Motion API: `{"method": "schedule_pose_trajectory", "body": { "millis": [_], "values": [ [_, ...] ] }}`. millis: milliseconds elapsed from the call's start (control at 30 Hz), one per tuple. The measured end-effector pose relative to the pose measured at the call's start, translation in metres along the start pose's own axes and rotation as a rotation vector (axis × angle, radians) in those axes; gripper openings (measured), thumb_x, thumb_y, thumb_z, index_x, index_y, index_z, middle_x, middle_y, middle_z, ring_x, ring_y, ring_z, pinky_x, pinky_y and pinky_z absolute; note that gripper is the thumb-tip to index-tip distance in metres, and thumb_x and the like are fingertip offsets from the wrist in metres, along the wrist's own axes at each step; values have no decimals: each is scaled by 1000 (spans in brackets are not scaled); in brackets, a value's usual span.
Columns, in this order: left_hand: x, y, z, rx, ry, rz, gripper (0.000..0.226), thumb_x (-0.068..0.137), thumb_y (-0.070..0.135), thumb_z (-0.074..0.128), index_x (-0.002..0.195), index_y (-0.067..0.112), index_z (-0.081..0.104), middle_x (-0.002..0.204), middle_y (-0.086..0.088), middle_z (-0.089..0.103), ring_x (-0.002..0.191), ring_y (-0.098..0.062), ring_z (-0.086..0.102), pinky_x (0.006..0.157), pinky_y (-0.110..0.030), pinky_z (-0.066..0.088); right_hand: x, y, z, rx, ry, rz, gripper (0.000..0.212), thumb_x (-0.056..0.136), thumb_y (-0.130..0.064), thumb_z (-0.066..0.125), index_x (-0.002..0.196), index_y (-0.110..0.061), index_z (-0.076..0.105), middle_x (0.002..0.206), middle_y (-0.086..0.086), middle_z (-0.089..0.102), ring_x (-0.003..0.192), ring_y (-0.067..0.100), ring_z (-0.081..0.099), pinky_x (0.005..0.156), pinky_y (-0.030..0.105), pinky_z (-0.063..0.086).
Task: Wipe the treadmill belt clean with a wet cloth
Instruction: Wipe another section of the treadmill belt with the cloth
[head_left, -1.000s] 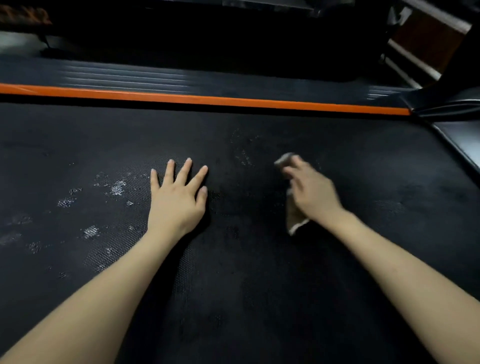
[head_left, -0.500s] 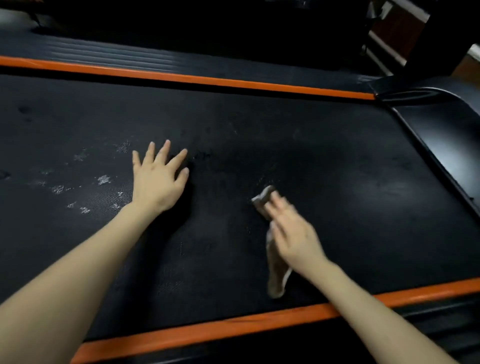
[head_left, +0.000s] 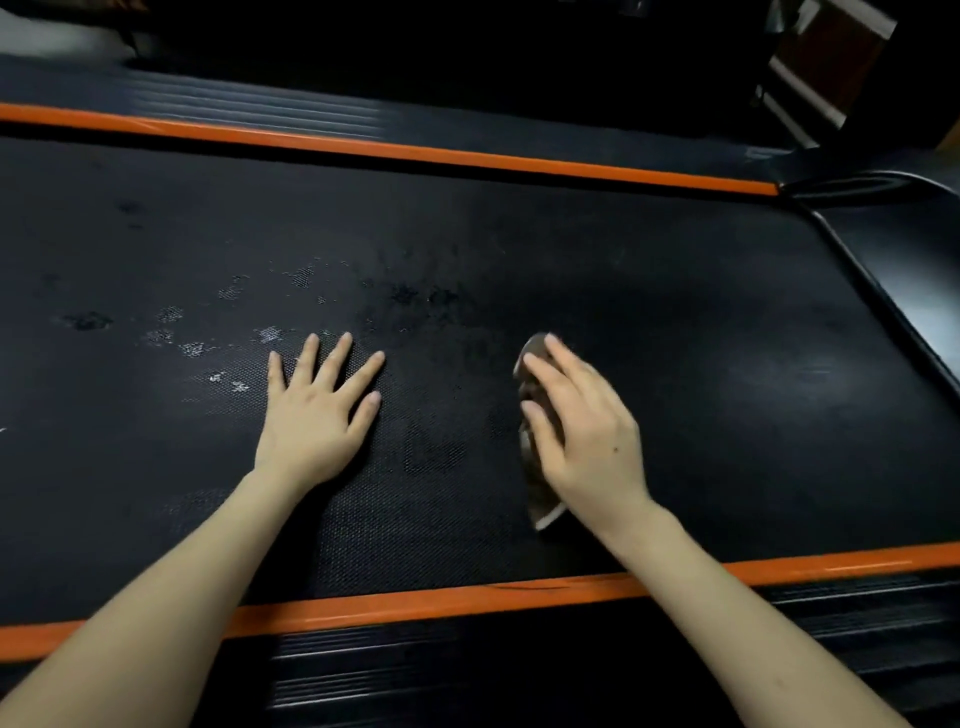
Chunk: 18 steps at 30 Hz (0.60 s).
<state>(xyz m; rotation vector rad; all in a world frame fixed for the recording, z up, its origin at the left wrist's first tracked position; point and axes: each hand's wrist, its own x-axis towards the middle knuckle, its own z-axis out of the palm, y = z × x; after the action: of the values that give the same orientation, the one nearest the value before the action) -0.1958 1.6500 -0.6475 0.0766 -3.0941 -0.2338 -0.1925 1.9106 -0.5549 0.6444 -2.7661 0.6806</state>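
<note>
The black textured treadmill belt (head_left: 649, 312) fills the middle of the view. My right hand (head_left: 582, 431) presses a crumpled brownish cloth (head_left: 540, 493) flat against the belt; the cloth sticks out beyond my fingertips and under my wrist. My left hand (head_left: 317, 410) lies flat on the belt to the left, fingers spread, holding nothing. Pale wet or dusty speckles (head_left: 197, 348) mark the belt just left of and beyond my left hand.
Orange strips border the belt on the far side (head_left: 415, 150) and the near side (head_left: 441, 597), with ribbed black side rails (head_left: 363, 670) outside them. The glossy black motor cover (head_left: 914, 291) rises at the right end. A dark wooden object (head_left: 826, 57) stands at top right.
My right hand with the cloth slid toward me and then slightly away again across the belt. My left hand stays planted flat. The view shifted, bringing the near orange strip into sight.
</note>
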Motion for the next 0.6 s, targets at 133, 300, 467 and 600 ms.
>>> {"method": "schedule_pose_trajectory", "body": {
  "millis": [133,300,467,600],
  "values": [
    [0,-1,0,7,2,-2,62,90,58,6,146,41,25,157,-2,23,146,-31,10,115,-55,-1,-8,-1,-6,109,-283,17,71,84,-53,54,147,-30,28,148,-5,38,134,11,36,109,36,36],
    [0,0,0,19,16,-1,61,90,58,8,146,41,27,156,-2,24,145,-31,12,115,-56,1,4,26,8,-72,-148,97,75,80,-64,36,138,-18,47,147,6,40,139,24,31,116,47,18],
    [1,2,-2,27,29,-11,62,89,58,8,145,41,29,156,-1,25,145,-31,13,115,-55,2,-22,-10,60,-38,-464,-185,73,74,-69,42,136,-31,46,154,7,25,141,37,19,112,60,12],
    [-1,2,-3,22,28,-11,62,89,59,7,145,41,27,156,1,23,146,-29,12,116,-54,1,-27,-6,63,-40,-364,-419,43,83,-41,43,120,-30,62,141,10,48,128,38,45,100,51,41]
  ]
}}
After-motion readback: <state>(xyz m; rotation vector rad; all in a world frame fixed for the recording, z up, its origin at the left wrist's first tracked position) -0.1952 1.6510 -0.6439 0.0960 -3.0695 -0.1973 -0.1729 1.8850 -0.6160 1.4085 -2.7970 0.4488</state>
